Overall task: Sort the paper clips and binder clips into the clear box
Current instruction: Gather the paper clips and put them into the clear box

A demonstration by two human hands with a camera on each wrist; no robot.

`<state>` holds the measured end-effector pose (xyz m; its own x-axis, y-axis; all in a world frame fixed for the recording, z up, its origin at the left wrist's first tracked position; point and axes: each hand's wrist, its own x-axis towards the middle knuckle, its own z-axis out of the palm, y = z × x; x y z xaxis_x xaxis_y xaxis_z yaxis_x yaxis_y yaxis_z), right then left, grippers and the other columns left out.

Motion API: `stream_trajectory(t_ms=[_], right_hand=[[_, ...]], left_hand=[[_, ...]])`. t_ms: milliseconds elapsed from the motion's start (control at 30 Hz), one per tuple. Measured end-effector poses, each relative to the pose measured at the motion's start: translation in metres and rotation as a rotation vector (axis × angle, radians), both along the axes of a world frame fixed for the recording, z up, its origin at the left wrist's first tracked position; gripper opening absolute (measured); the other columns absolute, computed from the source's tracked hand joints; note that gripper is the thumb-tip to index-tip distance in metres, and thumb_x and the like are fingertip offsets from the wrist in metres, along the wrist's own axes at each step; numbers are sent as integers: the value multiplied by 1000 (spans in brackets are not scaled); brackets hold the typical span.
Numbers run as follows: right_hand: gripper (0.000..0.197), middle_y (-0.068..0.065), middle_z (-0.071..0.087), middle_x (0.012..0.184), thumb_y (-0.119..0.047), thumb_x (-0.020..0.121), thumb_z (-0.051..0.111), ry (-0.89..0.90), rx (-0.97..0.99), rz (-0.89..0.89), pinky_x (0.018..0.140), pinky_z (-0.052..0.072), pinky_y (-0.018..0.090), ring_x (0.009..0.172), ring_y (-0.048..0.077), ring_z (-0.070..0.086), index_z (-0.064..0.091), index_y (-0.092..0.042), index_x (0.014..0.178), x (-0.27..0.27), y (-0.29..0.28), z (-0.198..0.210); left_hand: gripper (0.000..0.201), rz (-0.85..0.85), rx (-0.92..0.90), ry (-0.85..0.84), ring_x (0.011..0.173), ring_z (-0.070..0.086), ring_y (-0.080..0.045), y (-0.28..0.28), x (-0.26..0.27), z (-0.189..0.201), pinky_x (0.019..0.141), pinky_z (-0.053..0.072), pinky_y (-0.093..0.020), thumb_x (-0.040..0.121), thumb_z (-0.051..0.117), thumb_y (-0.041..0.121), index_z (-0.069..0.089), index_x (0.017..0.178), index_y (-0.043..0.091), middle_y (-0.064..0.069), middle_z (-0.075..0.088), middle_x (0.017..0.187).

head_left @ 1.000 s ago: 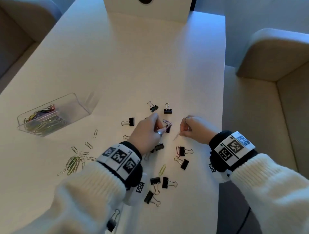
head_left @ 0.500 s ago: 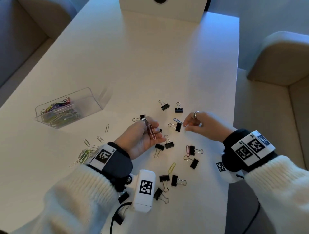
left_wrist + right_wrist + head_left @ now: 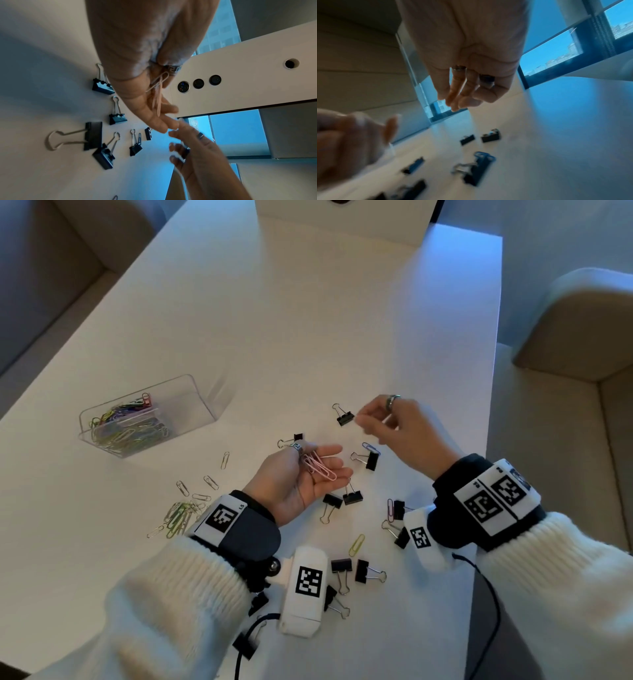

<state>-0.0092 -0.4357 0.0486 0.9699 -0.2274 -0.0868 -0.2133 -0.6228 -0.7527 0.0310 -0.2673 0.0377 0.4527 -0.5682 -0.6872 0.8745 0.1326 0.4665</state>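
Note:
The clear box (image 3: 197, 402) stands at the left of the white table (image 3: 308, 320) with coloured paper clips (image 3: 130, 429) in one end. My left hand (image 3: 337, 462) is turned palm up and holds pink paper clips (image 3: 318, 469) between thumb and fingers; the left wrist view shows the pink paper clips (image 3: 158, 97) too. My right hand (image 3: 359, 421) hovers, blurred, beside a black binder clip (image 3: 344, 417), fingertips (image 3: 453, 104) drawn together. Whether they pinch anything is unclear. Several black binder clips (image 3: 352, 496) lie around both hands.
Loose paper clips (image 3: 178, 515) lie in a pile left of my left wrist. A blue clip (image 3: 370, 447) and a yellow one (image 3: 357, 544) lie among the binder clips. A white box (image 3: 342, 220) stands at the far end. The table's right edge (image 3: 488, 440) borders a beige seat (image 3: 582, 320).
My left hand has turned palm up and spread its fingers with the pink clips in it. My right hand has lifted off the table and moved farther away, beside a binder clip.

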Motion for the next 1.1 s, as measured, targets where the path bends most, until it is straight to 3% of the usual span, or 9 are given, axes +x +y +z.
stream_trajectory(t_ms=[100,200,367,533,633,700,800,933,1100], right_hand=[[6,-7,56,74,-21,88,58,172,-144,-16,54,35,5,60,1,46,62,-17,89,2,-21,-24],[9,1,56,82,-22,86,61,309,-204,-1,56,35,14,70,14,49,61,-13,90,4,-28,-41],[13,0,55,82,-23,81,67,356,-195,10,69,41,27,77,17,50,56,-17,83,5,-28,-46],[6,1,57,81,-16,83,63,365,-230,38,73,45,31,77,17,52,59,-13,79,3,-27,-45],[8,0,56,80,-15,84,59,297,-282,40,71,48,31,74,17,52,56,-16,77,-2,-23,-35],[9,-3,54,76,-18,82,59,186,-278,67,66,46,25,68,12,49,56,-20,75,-6,-13,-21],[8,-11,52,69,-22,80,64,73,-169,193,62,41,16,63,3,48,59,-23,74,-12,12,3],[11,-13,49,71,-27,78,69,56,-115,299,62,37,10,64,-1,47,60,-26,71,-15,30,7],[12,-9,53,70,-28,82,65,41,-140,183,60,37,12,57,1,45,57,-24,75,-20,6,1]], left_hand=[[38,32,38,-8,46,61,-19,4,3,-3,54,57,-30,97,30,18,59,80,1,-6,53,48],[37,38,65,-8,41,47,-13,6,4,-8,47,52,-24,96,34,26,52,68,8,-1,40,47],[45,-41,87,-16,38,32,-9,10,7,-12,39,34,-17,92,39,45,46,58,16,5,29,46],[36,-38,103,-50,34,25,-8,7,3,-11,41,38,-17,95,35,31,48,67,14,5,26,45],[31,-10,130,-64,34,32,-9,4,0,-8,42,44,-19,96,35,24,54,76,11,4,34,46],[34,24,115,-40,37,47,-12,2,0,-8,44,52,-23,97,33,21,57,78,6,-1,48,48],[38,23,46,6,52,65,-20,0,-2,-6,58,57,-31,98,30,19,60,83,0,-12,66,60],[42,-10,-41,48,70,68,-21,0,-6,-3,78,54,-35,99,28,21,61,90,-2,-15,70,77],[40,-8,31,46,55,68,-22,6,-7,-3,58,57,-29,98,31,21,62,85,0,-13,67,60]])
